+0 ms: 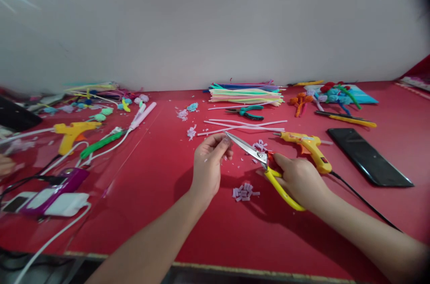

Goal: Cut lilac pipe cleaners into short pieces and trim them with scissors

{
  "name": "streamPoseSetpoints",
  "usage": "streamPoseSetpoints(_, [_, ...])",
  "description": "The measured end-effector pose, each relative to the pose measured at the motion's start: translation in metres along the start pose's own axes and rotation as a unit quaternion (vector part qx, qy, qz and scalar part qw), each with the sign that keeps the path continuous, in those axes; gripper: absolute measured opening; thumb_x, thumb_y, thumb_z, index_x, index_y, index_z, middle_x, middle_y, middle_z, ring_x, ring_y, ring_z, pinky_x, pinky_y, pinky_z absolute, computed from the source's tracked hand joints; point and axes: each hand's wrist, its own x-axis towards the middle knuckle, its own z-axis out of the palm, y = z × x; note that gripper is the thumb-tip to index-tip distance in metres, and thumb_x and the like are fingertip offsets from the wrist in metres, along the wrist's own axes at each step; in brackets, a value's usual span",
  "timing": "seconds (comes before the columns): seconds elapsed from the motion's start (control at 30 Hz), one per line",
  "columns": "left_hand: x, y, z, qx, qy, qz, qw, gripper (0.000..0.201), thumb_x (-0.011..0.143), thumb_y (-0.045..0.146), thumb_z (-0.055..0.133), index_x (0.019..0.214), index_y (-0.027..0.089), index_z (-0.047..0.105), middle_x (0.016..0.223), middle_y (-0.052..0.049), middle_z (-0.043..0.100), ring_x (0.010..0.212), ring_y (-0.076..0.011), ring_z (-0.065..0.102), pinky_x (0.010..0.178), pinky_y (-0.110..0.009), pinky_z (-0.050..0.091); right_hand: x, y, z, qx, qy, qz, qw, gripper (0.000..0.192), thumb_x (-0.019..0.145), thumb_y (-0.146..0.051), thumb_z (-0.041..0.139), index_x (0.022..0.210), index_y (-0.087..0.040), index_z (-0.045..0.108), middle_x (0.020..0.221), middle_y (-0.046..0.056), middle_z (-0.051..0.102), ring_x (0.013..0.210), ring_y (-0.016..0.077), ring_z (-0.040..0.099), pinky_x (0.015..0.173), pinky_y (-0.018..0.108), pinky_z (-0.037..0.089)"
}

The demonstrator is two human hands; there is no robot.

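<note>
My right hand (pixel 300 181) is wrapped round the scissors (pixel 247 146), which have yellow and red handles. Their blades point up and left, with the tips at the fingers of my left hand (pixel 208 163). Thumb and forefinger of that hand are pinched together; whatever lies between them is too small or hidden to name. Below the blades is a little heap of short lilac pipe cleaner pieces (pixel 244 192). More cut bits (pixel 260 145) lie behind the scissors, partly covered by them. Several long pale pink pipe cleaners (pixel 248 125) rest just beyond my hands.
Beyond are green-handled pliers (pixel 248 112) and a bundle of coloured pipe cleaners (pixel 247 95). A yellow glue gun (pixel 309 145) and a black phone (pixel 369 156) lie right. At left are another glue gun (pixel 75 134), a purple power strip (pixel 53 190), cables and another person's hand (pixel 6 165).
</note>
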Motion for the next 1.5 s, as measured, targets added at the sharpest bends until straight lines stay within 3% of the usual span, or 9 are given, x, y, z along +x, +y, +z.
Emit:
streamPoseSetpoints(0.23, [0.005, -0.007, -0.004, 0.121, -0.035, -0.008, 0.992, 0.015, 0.072, 0.028, 0.059, 0.079, 0.015, 0.059, 0.065, 0.0, 0.055, 0.053, -0.007, 0.048, 0.05, -0.019, 0.038, 0.007, 0.007, -0.003, 0.115, 0.011, 0.04, 0.993, 0.034, 0.076, -0.05, 0.042, 0.062, -0.02, 0.039, 0.045, -0.003, 0.042, 0.041, 0.0092, 0.036, 0.044, 0.022, 0.02])
streamPoseSetpoints(0.4, [0.014, -0.017, -0.008, 0.302, -0.137, -0.005, 0.943, 0.019, 0.075, 0.03, 0.053, 0.085, 0.018, 0.064, 0.061, 0.001, 0.057, 0.047, -0.0079, 0.042, 0.048, -0.02, 0.035, 0.009, 0.007, -0.006, 0.114, 0.02, 0.037, 0.993, 0.034, 0.076, -0.05, 0.042, 0.06, -0.019, 0.039, 0.045, -0.003, 0.041, 0.041, 0.0089, 0.035, 0.044, 0.023, 0.019])
streamPoseSetpoints(0.6, [0.02, -0.008, -0.018, 0.388, -0.152, 0.044, 0.908, 0.015, 0.073, 0.026, 0.052, 0.066, 0.017, 0.062, 0.064, 0.0, 0.057, 0.059, -0.0112, 0.048, 0.058, -0.022, 0.037, 0.009, 0.008, -0.007, 0.099, 0.024, 0.043, 0.994, 0.038, 0.076, -0.053, 0.039, 0.06, -0.018, 0.044, 0.046, -0.001, 0.044, 0.041, 0.0094, 0.036, 0.044, 0.023, 0.018])
streamPoseSetpoints(0.73, [0.016, 0.003, -0.019, 0.452, -0.256, 0.042, 0.854, 0.021, 0.066, 0.01, 0.05, 0.081, 0.02, 0.061, 0.081, 0.0, 0.057, 0.06, -0.0098, 0.047, 0.058, -0.021, 0.037, 0.008, 0.009, -0.004, 0.095, 0.01, 0.038, 0.995, 0.04, 0.077, -0.054, 0.037, 0.062, -0.018, 0.045, 0.048, 0.0, 0.047, 0.042, 0.0101, 0.039, 0.044, 0.023, 0.018])
streamPoseSetpoints(0.87, [0.008, 0.012, -0.016, 0.52, -0.383, 0.025, 0.763, 0.015, 0.066, 0.014, 0.051, 0.074, 0.021, 0.062, 0.082, -0.001, 0.057, 0.066, -0.012, 0.051, 0.061, -0.022, 0.037, 0.007, 0.009, -0.001, 0.09, 0.008, 0.036, 0.995, 0.038, 0.077, -0.054, 0.039, 0.062, -0.019, 0.044, 0.049, 0.0, 0.048, 0.044, 0.0105, 0.04, 0.045, 0.023, 0.017])
streamPoseSetpoints(1.07, [-0.002, 0.015, -0.013, 0.607, -0.397, 0.041, 0.687, 0.009, 0.063, 0.015, 0.051, 0.064, 0.02, 0.059, 0.069, -0.001, 0.058, 0.058, -0.0128, 0.049, 0.054, -0.023, 0.031, 0.007, 0.006, -0.005, 0.099, 0.005, 0.028, 0.995, 0.038, 0.075, -0.054, 0.041, 0.06, -0.019, 0.045, 0.048, 0.0, 0.048, 0.043, 0.0099, 0.038, 0.044, 0.023, 0.017])
streamPoseSetpoints(1.2, [-0.003, 0.009, -0.012, 0.593, -0.382, 0.035, 0.708, 0.011, 0.061, 0.012, 0.051, 0.061, 0.02, 0.059, 0.064, -0.001, 0.058, 0.057, -0.0132, 0.049, 0.054, -0.023, 0.032, 0.007, 0.006, -0.005, 0.105, 0.005, 0.03, 0.994, 0.037, 0.074, -0.053, 0.043, 0.058, -0.019, 0.042, 0.046, -0.002, 0.044, 0.041, 0.0091, 0.034, 0.043, 0.023, 0.017])
streamPoseSetpoints(1.37, [0.003, 0.009, -0.012, 0.468, -0.315, -0.035, 0.825, 0.006, 0.066, 0.02, 0.053, 0.064, 0.019, 0.059, 0.06, 0.001, 0.053, 0.054, -0.0114, 0.046, 0.05, -0.022, 0.032, 0.006, 0.004, -0.006, 0.153, -0.002, 0.025, 0.988, 0.026, 0.071, -0.04, 0.05, 0.059, -0.018, 0.043, 0.047, -0.004, 0.04, 0.042, 0.0076, 0.03, 0.042, 0.022, 0.017])
streamPoseSetpoints(1.5, [0.002, 0.007, -0.008, 0.378, -0.311, -0.115, 0.864, 0.009, 0.067, 0.026, 0.056, 0.069, 0.017, 0.059, 0.055, 0.002, 0.049, 0.052, -0.0108, 0.045, 0.049, -0.021, 0.032, 0.003, -0.006, -0.01, 0.314, -0.079, 0.025, 0.946, 0.017, 0.069, -0.031, 0.049, 0.059, -0.018, 0.043, 0.05, -0.006, 0.037, 0.046, 0.0065, 0.029, 0.042, 0.019, 0.02])
